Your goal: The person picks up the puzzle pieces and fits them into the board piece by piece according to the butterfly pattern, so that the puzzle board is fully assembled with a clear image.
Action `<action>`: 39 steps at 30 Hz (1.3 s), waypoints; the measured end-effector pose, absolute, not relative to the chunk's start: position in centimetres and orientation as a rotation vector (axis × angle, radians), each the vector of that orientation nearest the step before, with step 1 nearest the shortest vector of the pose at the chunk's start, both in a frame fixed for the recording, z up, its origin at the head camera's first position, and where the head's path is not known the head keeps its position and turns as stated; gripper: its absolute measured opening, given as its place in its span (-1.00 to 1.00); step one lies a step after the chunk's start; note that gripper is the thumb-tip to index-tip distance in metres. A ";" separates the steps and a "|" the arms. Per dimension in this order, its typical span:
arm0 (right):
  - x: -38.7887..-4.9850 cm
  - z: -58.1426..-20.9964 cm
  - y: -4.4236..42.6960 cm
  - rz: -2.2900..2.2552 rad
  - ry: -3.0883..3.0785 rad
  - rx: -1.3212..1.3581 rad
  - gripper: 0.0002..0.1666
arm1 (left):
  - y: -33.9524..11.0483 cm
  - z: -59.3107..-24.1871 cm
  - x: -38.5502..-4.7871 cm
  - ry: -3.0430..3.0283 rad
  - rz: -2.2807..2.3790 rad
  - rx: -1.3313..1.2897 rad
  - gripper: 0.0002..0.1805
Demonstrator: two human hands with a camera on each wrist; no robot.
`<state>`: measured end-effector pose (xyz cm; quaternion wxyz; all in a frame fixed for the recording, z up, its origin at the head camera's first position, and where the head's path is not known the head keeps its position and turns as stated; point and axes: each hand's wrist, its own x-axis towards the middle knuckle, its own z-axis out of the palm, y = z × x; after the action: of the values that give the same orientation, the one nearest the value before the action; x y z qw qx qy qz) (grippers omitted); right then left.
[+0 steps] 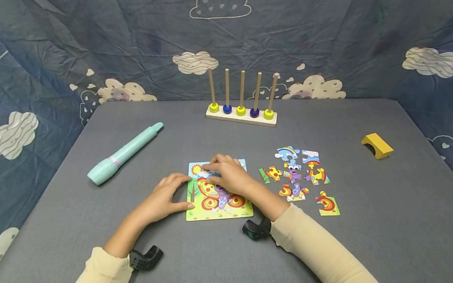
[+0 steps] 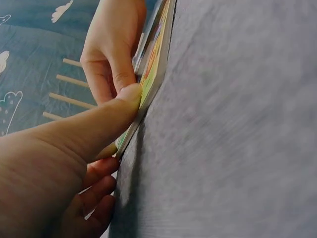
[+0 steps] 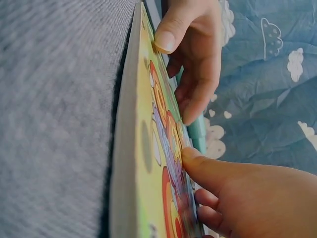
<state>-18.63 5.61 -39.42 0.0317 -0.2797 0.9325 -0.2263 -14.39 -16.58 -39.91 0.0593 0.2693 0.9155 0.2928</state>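
Note:
A butterfly puzzle board (image 1: 203, 213) lies flat on the table. My left hand (image 1: 160, 201) holds its left edge, thumb on the rim and fingertips farther up; the left wrist view shows this hand (image 2: 74, 144) close. My right hand (image 1: 231, 175) reaches over the upper part, its fingertips touching the picture near the sun. In the right wrist view the right thumb of that hand (image 3: 247, 188) rests on the board (image 3: 143, 148); whether a loose piece lies beneath the fingers is hidden. Several puzzle pieces (image 1: 294, 171) lie right of the board, some apart from each other.
Behind the board stands a wooden rack (image 1: 241, 116) with five upright pegs and coloured beads. A mint-green tube-like object (image 1: 130, 151) lies at the left. A yellow arch block (image 1: 379, 146) sits far right. Cloud-printed cloth (image 1: 153, 40) hangs around the table.

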 end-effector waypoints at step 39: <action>-18.6 -34.4 20.8 -1.432 2.968 -0.573 -0.38 | -16.8 -39.5 -15.5 2.690 0.817 0.844 -0.16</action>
<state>-18.58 20.78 -34.42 -0.1012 -0.1703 0.8828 -0.4260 -15.47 -16.84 -39.51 0.1028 0.2861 0.9115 0.2770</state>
